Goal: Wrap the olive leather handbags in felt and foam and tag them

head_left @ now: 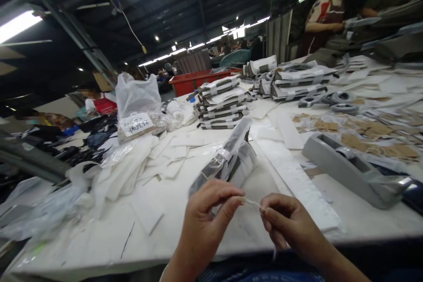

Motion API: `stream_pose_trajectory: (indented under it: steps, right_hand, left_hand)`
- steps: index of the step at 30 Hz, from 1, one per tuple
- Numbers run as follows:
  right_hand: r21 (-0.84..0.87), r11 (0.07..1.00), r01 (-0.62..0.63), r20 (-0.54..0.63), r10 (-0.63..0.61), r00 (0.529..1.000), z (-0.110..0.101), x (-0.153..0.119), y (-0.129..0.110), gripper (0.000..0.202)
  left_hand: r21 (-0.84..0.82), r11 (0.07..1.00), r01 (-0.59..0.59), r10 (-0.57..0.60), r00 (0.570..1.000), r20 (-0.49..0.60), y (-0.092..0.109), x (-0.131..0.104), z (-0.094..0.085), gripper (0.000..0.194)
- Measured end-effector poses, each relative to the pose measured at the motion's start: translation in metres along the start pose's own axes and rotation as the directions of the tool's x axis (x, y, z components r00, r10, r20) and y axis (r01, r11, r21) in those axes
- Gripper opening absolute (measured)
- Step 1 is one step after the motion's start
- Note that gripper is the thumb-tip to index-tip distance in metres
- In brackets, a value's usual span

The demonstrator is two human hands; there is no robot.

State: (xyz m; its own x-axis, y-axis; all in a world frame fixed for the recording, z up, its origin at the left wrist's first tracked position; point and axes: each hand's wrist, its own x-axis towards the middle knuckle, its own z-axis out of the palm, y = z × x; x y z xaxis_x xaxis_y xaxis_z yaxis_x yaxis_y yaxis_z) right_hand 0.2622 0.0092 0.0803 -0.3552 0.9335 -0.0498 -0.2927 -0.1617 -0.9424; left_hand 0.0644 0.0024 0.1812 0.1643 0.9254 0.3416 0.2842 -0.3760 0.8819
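Observation:
Between my two hands runs a thin white string point(251, 203). Thumb and forefinger of my left hand point(208, 220) pinch one part of it. My right hand point(291, 224) has its fingers closed on the string a short way to the right, and a loose end hangs beneath that hand. Just beyond my left hand lies a grey strap bundle point(228, 158) with a metal buckle, wrapped in translucent film; my fingers cover its near part. Whether my left hand touches the bundle I cannot tell.
Wrapped stacks point(222, 101) rise behind the bundle. A grey tape dispenser point(350, 167) stands right, beside brown paper pieces point(380, 136). White sheets point(132, 163) and a labelled plastic bag point(137, 105) are left. A red bin point(198, 80) stands beyond; a person point(324, 22) works far right.

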Motion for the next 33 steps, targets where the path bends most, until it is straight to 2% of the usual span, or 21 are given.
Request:
stream_pose_trajectory:
  steps: [2, 4, 6, 8, 10, 13, 15, 19, 23, 25, 27, 29, 31, 33]
  right_hand:
    - [-0.082, 0.996, -0.045, -0.021, 0.044, 0.999, 0.010, 0.008, 0.000, 0.040]
    - [-0.170, 0.982, -0.078, -0.070, 0.067, 0.995, 0.021, 0.018, 0.002, 0.043]
    - [-0.221, 0.971, -0.095, -0.108, 0.072, 0.992, 0.032, 0.028, 0.007, 0.046]
    - [-0.239, 0.967, -0.092, -0.125, 0.063, 0.990, 0.043, 0.037, 0.014, 0.047]
    - [-0.239, 0.968, -0.073, -0.139, 0.040, 0.989, 0.053, 0.045, 0.019, 0.048]
    - [-0.215, 0.976, -0.037, -0.180, -0.002, 0.984, 0.070, 0.056, 0.022, 0.050]
    - [-0.190, 0.982, -0.012, -0.194, -0.026, 0.981, 0.080, 0.063, 0.022, 0.050]
    - [-0.162, 0.987, 0.022, -0.218, -0.057, 0.974, 0.094, 0.073, 0.021, 0.049]
    - [-0.157, 0.986, 0.057, -0.219, -0.091, 0.972, 0.099, 0.080, 0.020, 0.047]
    - [-0.147, 0.987, 0.063, -0.201, -0.092, 0.975, 0.097, 0.080, 0.020, 0.046]
    - [-0.151, 0.987, 0.061, -0.169, -0.087, 0.982, 0.092, 0.079, 0.020, 0.044]
    - [-0.174, 0.983, 0.055, -0.112, -0.075, 0.991, 0.085, 0.074, 0.021, 0.041]
    - [-0.233, 0.971, 0.058, -0.046, -0.071, 0.996, 0.079, 0.067, 0.022, 0.038]
    - [-0.334, 0.938, 0.086, 0.005, -0.089, 0.996, 0.073, 0.059, 0.022, 0.032]
  left_hand:
    - [0.045, 0.999, 0.015, -0.009, 0.991, -0.133, -0.004, -0.004, -0.023, 0.013]
    - [0.042, 0.998, 0.050, -0.036, 0.956, -0.292, -0.014, -0.004, -0.045, 0.016]
    - [0.055, 0.994, 0.099, -0.074, 0.933, -0.352, -0.029, 0.000, -0.065, 0.018]
    - [0.092, 0.983, 0.157, -0.128, 0.956, -0.265, -0.049, 0.008, -0.081, 0.020]
    - [0.117, 0.977, 0.178, -0.166, 0.981, -0.100, -0.068, 0.019, -0.091, 0.020]
    - [0.102, 0.981, 0.166, -0.179, 0.974, 0.138, -0.088, 0.038, -0.099, 0.020]
    - [0.080, 0.983, 0.162, -0.178, 0.945, 0.275, -0.094, 0.051, -0.100, 0.022]
    - [0.044, 0.984, 0.171, -0.171, 0.850, 0.498, -0.093, 0.071, -0.101, 0.022]
    - [0.022, 0.973, 0.230, -0.194, 0.763, 0.616, -0.091, 0.081, -0.096, 0.023]
    - [0.006, 0.961, 0.277, -0.219, 0.747, 0.628, -0.092, 0.082, -0.094, 0.026]
    - [-0.031, 0.951, 0.307, -0.230, 0.771, 0.594, -0.092, 0.080, -0.097, 0.027]
    - [-0.091, 0.943, 0.319, -0.228, 0.823, 0.520, -0.094, 0.074, -0.105, 0.026]
    - [-0.165, 0.930, 0.329, -0.232, 0.872, 0.432, -0.097, 0.064, -0.115, 0.024]
    - [-0.247, 0.902, 0.355, -0.250, 0.894, 0.371, -0.100, 0.051, -0.122, 0.024]
